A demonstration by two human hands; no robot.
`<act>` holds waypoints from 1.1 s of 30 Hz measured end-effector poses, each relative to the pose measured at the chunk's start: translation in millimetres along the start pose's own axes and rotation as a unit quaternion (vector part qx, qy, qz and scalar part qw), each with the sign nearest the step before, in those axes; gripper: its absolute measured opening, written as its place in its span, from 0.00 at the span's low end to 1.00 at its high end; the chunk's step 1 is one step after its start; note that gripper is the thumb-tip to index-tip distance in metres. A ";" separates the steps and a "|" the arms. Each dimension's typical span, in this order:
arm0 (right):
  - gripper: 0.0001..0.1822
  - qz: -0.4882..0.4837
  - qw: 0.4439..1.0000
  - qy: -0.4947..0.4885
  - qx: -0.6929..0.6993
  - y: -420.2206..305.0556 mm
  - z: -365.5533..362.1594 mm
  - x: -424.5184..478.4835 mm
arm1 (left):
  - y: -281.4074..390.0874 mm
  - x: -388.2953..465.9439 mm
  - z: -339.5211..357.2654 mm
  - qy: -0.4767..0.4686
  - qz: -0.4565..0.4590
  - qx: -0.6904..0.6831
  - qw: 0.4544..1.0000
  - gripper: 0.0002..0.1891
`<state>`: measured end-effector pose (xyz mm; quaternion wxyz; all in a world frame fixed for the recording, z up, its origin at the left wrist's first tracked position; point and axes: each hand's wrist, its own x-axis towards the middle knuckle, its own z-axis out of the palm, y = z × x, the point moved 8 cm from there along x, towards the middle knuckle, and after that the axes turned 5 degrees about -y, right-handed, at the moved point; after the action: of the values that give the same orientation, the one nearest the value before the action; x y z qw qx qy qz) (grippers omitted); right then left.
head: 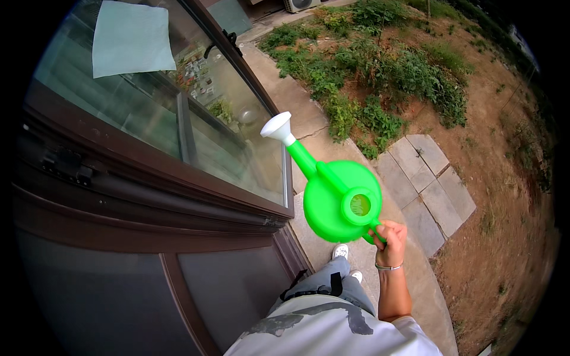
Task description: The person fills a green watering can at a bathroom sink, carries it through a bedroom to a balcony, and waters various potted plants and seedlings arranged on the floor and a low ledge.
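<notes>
A bright green plastic watering can (327,209) with a white sprinkler head (277,127) is held out over the concrete path. My right hand (390,238) is closed around its rear handle, with a bracelet at the wrist. The spout points to the upper left, and its head is close to the glass of an open brown-framed window (236,178). Through the round filling hole (360,205) a yellowish-green inside shows; the water level cannot be told. My left hand is out of view.
A pale sheet (133,39) is on the window glass, and a dark window handle (229,42) sticks out from the frame. Leafy plants (347,80) grow in bare soil beyond the path's edge. Square paving slabs (423,180) lie to the right. A brown panelled door (173,285) stands at the lower left.
</notes>
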<state>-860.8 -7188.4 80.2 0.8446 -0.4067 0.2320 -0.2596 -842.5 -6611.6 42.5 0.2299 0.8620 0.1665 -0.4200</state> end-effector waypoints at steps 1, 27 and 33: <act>0.09 0.003 1.000 0.005 0.008 2.4 1.7 4.3 | -5.2 -0.8 2.3 -0.006 -0.002 0.001 1.000 0.05; 0.14 -0.162 0.980 0.104 -0.042 -26.9 -57.7 145.1 | 722.0 174.3 173.6 -0.285 0.574 -0.234 0.732 0.46; 0.14 -0.165 0.982 0.062 -0.064 -5.3 -92.1 249.6 | 795.1 244.3 194.0 -0.267 0.552 -0.399 0.682 0.17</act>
<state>-728.5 -7399.9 -12.4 0.7463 -0.4760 0.2300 -0.4044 -441.8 -7359.6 -54.3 0.7771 0.4756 -0.2559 -0.3232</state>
